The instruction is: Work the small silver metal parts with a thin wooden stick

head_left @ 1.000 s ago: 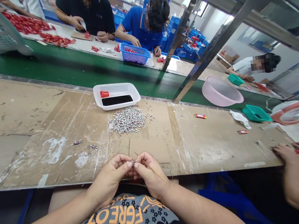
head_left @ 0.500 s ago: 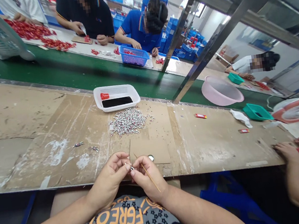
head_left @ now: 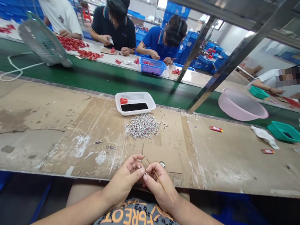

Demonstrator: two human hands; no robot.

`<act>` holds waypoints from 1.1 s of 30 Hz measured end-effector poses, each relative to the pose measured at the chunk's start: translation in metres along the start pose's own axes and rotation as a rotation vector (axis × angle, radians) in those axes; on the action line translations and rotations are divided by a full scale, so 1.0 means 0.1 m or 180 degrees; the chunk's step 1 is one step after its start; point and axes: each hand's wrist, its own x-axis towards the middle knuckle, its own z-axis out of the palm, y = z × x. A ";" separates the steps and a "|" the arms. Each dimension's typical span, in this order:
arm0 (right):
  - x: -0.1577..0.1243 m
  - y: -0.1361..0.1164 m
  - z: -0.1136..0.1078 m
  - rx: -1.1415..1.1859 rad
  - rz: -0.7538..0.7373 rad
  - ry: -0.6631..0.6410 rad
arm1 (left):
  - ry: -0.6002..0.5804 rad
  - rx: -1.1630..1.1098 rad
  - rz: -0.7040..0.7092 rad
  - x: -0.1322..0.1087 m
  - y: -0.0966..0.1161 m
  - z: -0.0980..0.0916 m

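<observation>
A small metal piece (head_left: pixel 144 172) is pinched between the fingertips of the left hand (head_left: pixel 122 179) and the right hand (head_left: pixel 157 187), just over the front edge of the workbench (head_left: pixel 229 168). The right hand also grips a thin wooden stick (head_left: pixel 163 186). A pile of striped parts (head_left: pixel 143 126) lies farther along the bench, well beyond the hands.

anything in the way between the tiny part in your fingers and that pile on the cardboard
Nothing visible blocks it. The tiny part, pinched by the left hand and right hand, faces the pile of small striped parts across bare cardboard. Only the thin wooden stick in the right hand points that way; a small round disc lies off to the right.
</observation>
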 end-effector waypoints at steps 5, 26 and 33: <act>-0.03 0.03 0.02 0.0372 -0.0166 0.0164 | -0.0160 -0.0128 0.0082 -0.03 0.04 -0.01; -0.02 0.01 0.00 0.0510 -0.0668 0.0216 | 0.1089 0.3374 0.0378 0.53 1.16 -1.43; -0.03 0.01 -0.03 0.0444 -0.0714 0.0285 | 0.0736 0.3986 0.0067 0.76 1.14 -1.45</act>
